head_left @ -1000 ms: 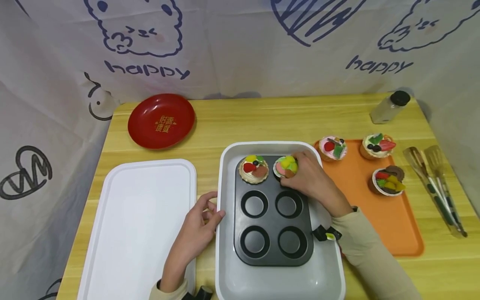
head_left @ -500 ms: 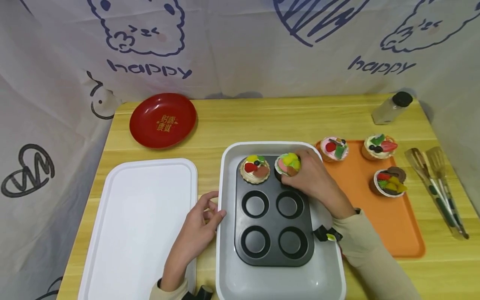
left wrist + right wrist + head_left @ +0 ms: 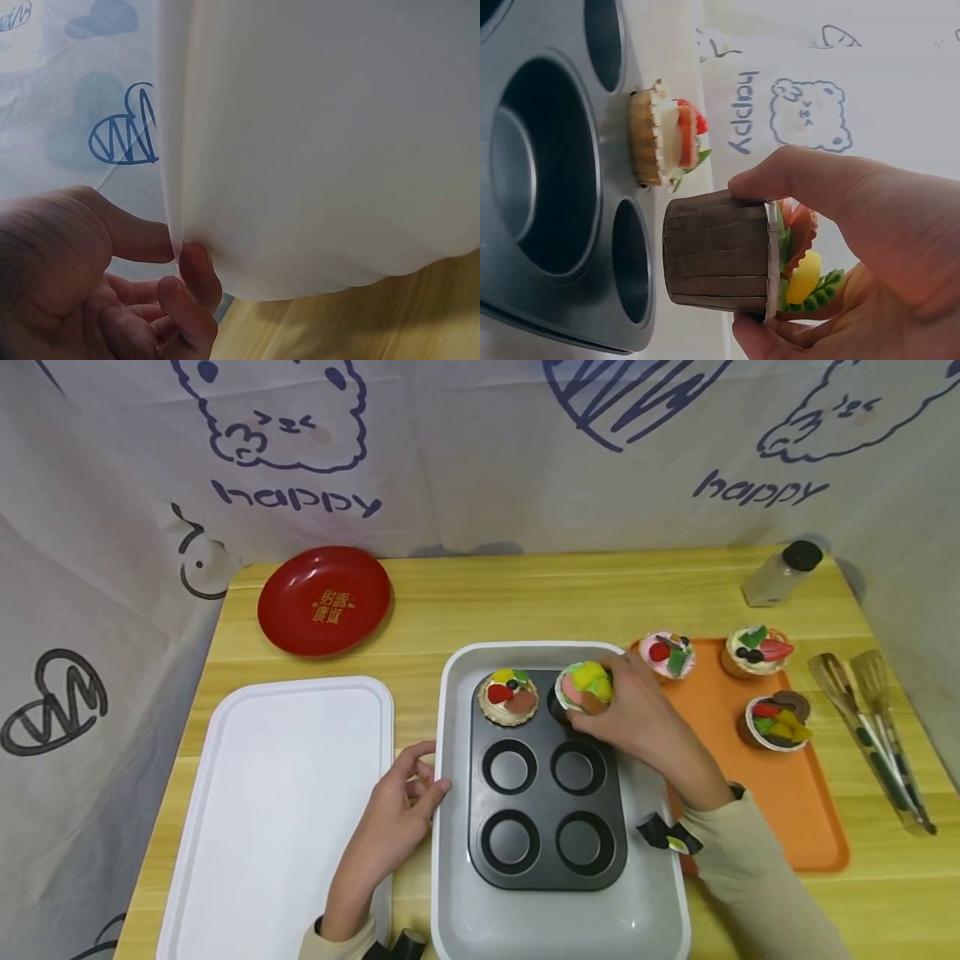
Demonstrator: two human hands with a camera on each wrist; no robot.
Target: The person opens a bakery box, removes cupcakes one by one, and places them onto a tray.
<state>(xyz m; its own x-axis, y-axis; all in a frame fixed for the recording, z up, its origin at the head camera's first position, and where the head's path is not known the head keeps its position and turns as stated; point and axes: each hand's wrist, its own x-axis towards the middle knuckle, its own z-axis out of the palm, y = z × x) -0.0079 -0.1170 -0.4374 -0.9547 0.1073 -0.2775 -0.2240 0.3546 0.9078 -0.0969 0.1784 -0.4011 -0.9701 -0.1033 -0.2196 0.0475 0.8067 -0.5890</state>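
My right hand [image 3: 648, 722] grips a toy cupcake [image 3: 718, 253] with yellow and pink toppings and a brown pleated wrapper. It is raised above the far right cup of a dark muffin tin [image 3: 546, 793]; the right wrist view shows its base apart from the tin. A second toy cupcake [image 3: 507, 697], topped with a red strawberry, sits in the far left cup. The tin lies in a deep white tray [image 3: 562, 931]. At that tray's left side my left hand [image 3: 393, 818] pinches the wall between thumb and index finger, as the left wrist view shows.
An orange tray [image 3: 780, 822] on the right bears several more cupcakes [image 3: 776, 724]. Serving utensils [image 3: 877, 739] lie beyond it, below a black-capped bottle [image 3: 780, 575]. To the left are a flat white tray [image 3: 277, 810] and a red plate [image 3: 325, 602].
The right hand has lifted the cupcake up out of the far right cup and shifted it slightly right. The left hand has stayed at the tray's wall.
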